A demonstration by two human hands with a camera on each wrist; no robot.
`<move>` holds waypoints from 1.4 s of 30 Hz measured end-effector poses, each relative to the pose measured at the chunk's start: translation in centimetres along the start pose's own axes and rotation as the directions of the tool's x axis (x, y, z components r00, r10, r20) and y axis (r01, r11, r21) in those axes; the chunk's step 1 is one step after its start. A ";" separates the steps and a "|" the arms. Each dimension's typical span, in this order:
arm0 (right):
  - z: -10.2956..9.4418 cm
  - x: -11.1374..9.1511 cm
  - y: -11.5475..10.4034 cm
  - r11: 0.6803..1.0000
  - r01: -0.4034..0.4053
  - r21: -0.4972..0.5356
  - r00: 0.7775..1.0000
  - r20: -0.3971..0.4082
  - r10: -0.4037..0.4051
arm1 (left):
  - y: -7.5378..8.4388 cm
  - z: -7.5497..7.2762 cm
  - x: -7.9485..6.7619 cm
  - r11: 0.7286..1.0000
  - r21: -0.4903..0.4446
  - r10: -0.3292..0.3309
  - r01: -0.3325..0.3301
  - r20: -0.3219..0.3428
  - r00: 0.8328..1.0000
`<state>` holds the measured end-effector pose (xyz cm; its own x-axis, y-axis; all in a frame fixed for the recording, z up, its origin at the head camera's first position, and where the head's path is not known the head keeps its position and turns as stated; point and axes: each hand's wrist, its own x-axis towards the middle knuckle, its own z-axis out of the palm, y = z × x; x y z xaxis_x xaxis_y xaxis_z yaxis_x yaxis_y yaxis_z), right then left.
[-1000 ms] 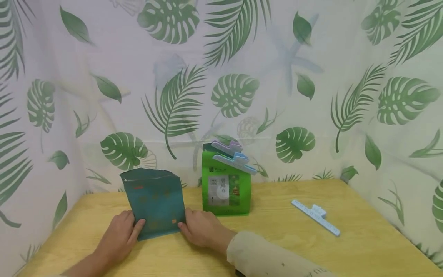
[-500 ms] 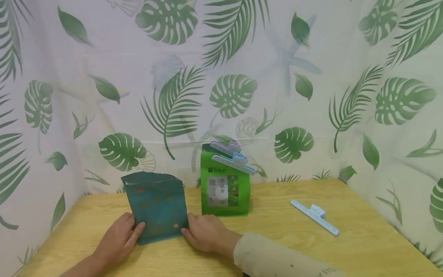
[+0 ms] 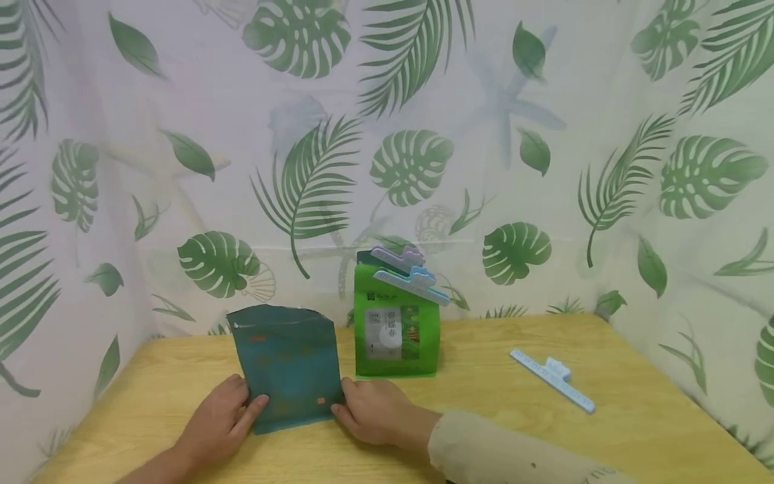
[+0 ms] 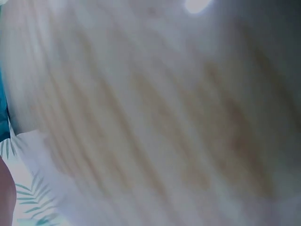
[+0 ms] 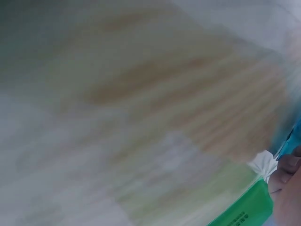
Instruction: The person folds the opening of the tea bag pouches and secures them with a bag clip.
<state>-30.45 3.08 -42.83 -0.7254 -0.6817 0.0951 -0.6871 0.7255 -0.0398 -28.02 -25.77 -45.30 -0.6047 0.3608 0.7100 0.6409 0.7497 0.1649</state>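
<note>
A teal pouch [image 3: 290, 370] stands upright on the wooden table, its top edge unclipped and slightly bowed. My left hand [image 3: 219, 420] grips its lower left side, thumb laid on the front and fingers reaching behind. At the lower right side my right hand [image 3: 377, 411] pinches the pouch between thumb and curled fingers. Only a sliver of the teal pouch [image 4: 3, 110] shows in the left wrist view. The right wrist view catches part of my right hand [image 5: 288, 188] at its right edge.
Behind and to the right stands a green tea bag [image 3: 396, 359] with a blue clip [image 3: 411, 286] across its top. A purple clip [image 3: 399, 258] holds a darker bag behind it. Another light blue clip [image 3: 553, 380] lies on the right of the table [image 3: 484, 430]. Leaf-patterned cloth hangs behind.
Both hands have shifted the teal pouch a little to the right and toward the table's near side. Their hold on it stays the same. The green bag and the loose clip have not moved.
</note>
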 end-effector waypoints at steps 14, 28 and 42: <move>0.1 -2.4 1.7 0.988 0.149 0.031 0.989 0.021 -0.149 | 1.3 1.0 0.4 0.991 0.070 0.117 -0.117 -0.005 0.993; 0.3 -3.8 3.6 0.987 0.152 0.060 0.988 -0.047 -0.149 | 2.4 2.3 1.4 0.977 0.074 0.207 -0.200 -0.087 0.975; 0.1 -5.4 5.8 0.985 0.170 0.030 0.983 -0.074 -0.168 | 3.9 4.1 2.7 0.956 0.094 0.285 -0.277 -0.089 0.954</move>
<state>-30.57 10.97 -43.71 -0.5947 -0.7849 0.1739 -0.8016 0.5956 -0.0528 -29.12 -19.60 -45.59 -0.3527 0.5089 0.7853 0.7360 0.6691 -0.1031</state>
